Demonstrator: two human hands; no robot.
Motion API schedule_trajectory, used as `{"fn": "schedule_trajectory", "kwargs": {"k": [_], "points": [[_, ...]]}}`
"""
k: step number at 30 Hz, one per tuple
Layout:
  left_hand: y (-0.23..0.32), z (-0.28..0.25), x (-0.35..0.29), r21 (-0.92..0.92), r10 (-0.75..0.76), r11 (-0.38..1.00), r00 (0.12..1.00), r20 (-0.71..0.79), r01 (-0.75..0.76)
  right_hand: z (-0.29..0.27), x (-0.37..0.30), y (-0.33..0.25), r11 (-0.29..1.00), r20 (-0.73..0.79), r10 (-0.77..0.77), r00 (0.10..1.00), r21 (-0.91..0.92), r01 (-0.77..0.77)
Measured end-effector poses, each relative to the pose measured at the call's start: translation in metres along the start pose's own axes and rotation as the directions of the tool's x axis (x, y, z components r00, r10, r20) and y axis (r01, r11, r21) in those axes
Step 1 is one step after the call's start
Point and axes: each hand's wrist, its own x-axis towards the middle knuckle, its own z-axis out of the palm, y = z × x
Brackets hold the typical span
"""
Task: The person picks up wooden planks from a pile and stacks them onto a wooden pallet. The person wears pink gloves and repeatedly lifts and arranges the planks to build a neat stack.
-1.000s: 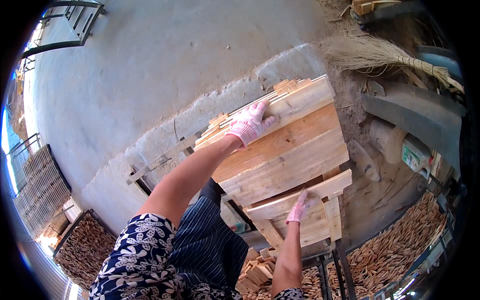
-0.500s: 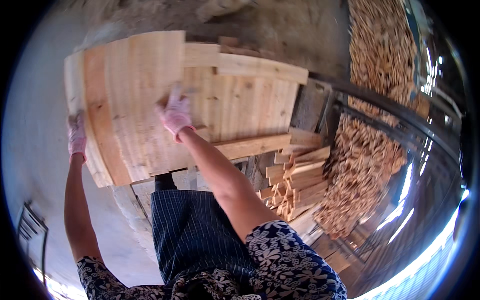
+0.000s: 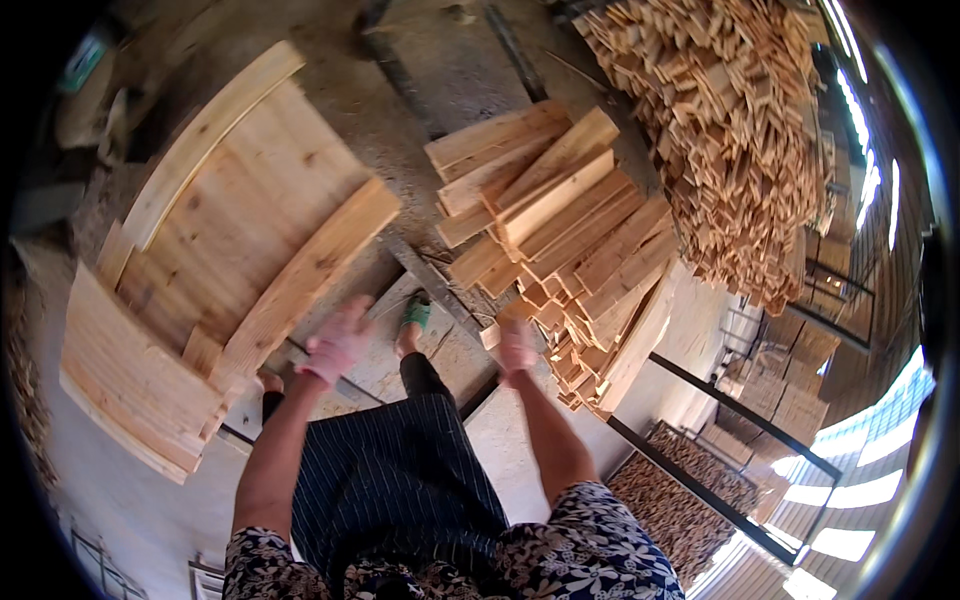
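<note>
My left hand, in a pink and white glove, is held out with its fingers apart and nothing in it. It is nearest to the thick wooden strip along the near edge of a panel of pale boards. My right hand, gloved alike, is at the near left side of a loose pile of short wooden boards. Motion smears its fingers beside the board ends, so I cannot tell whether it grips one. More boards lie across the panel's left end.
A large heap of small wood pieces rises at the far right. Dark metal rails run along the right, near another wood stack. My foot in a green slipper shows between the panel and the pile.
My view has swung right, toward the board pile. Both hands have come away from the boards on the panel; my right hand is now by the pile, my left in front of the panel.
</note>
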Motion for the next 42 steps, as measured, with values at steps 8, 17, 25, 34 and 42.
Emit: {"fn": "schedule_trajectory", "kwargs": {"k": [8,17,25,34,42], "points": [[0.260,0.110,0.212,-0.287,-0.027,0.941,0.888,0.458,0.177,0.195,-0.015,0.246,-0.322,0.831,0.461,0.312,0.484,-0.814],[0.334,0.231,0.386,-0.035,-0.153,0.983,0.909,0.387,0.180,0.151,0.022,0.226,-0.533,0.860,0.348,0.373,0.509,-0.675],[0.328,0.218,0.415,0.043,-0.325,0.931,0.767,0.554,0.363,0.151,0.012,0.188,-0.993,0.721,0.107,0.685,0.108,0.041],[0.269,0.207,0.441,-0.402,-0.124,0.784,0.754,0.645,0.473,0.143,0.098,0.165,-0.996,0.615,0.091,0.783,0.066,0.064],[0.284,0.183,0.416,-0.466,-0.170,0.644,0.708,0.686,0.606,0.150,0.110,0.146,-0.952,0.543,0.259,0.799,0.007,0.304]]}}
